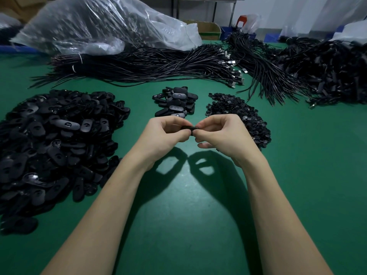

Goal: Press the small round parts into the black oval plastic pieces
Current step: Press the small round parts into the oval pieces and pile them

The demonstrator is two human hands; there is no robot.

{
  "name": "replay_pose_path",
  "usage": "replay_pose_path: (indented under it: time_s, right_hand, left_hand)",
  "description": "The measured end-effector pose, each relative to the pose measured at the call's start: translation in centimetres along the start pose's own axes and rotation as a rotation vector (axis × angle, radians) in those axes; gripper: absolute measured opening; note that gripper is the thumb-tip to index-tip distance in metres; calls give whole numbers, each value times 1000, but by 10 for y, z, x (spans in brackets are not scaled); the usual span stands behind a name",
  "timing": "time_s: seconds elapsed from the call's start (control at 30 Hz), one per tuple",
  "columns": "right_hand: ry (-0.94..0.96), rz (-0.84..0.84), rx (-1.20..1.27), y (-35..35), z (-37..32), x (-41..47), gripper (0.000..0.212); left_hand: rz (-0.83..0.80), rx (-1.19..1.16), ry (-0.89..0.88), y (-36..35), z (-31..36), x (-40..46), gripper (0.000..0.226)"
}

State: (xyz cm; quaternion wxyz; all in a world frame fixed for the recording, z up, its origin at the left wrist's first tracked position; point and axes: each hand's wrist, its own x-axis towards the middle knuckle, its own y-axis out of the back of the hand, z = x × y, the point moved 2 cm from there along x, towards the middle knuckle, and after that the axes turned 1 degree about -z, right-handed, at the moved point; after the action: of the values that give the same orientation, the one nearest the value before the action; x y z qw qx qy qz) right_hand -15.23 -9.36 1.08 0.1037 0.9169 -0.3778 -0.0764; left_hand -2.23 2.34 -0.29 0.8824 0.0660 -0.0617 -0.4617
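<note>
A black oval plastic piece (189, 128) is held between both hands above the middle of the green table (178, 205). My left hand (165, 133) grips its left end with curled fingers. My right hand (218, 133) pinches its right end; whether a small round part sits under those fingertips is hidden. A big heap of black oval pieces (55, 139) lies at the left. A smaller stack of oval pieces (175, 101) sits just beyond my hands. A pile of small round parts (240, 116) lies at the right, behind my right hand.
Bundles of black cables (149, 64) stretch across the back of the table, with more tangled cables (327, 70) at the right. A large clear plastic bag (95, 22) lies at the back left. A cardboard box (208, 29) stands behind.
</note>
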Motion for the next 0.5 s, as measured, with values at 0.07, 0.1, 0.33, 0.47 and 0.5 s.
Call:
replay_pose_path:
  time_s: [0.07, 0.1, 0.33, 0.47, 0.5]
  right_hand:
    - [9, 3, -10, 0, 0, 0, 6]
    - [13, 2, -14, -1, 1, 0, 7]
    - [16, -13, -41, -3, 6, 0, 7]
    - [17, -29, -44, -4, 10, 1, 8]
    - [16, -33, -47, -5, 11, 1, 9]
  left_hand:
    - [1, 13, -3, 1, -1, 0, 20]
    - [2, 23, -3, 1, -1, 1, 20]
    - [-20, 66, 19, 0, -4, 1, 20]
    - [-29, 99, 31, -1, -6, 1, 18]
    - [-31, 107, 33, -2, -6, 1, 17]
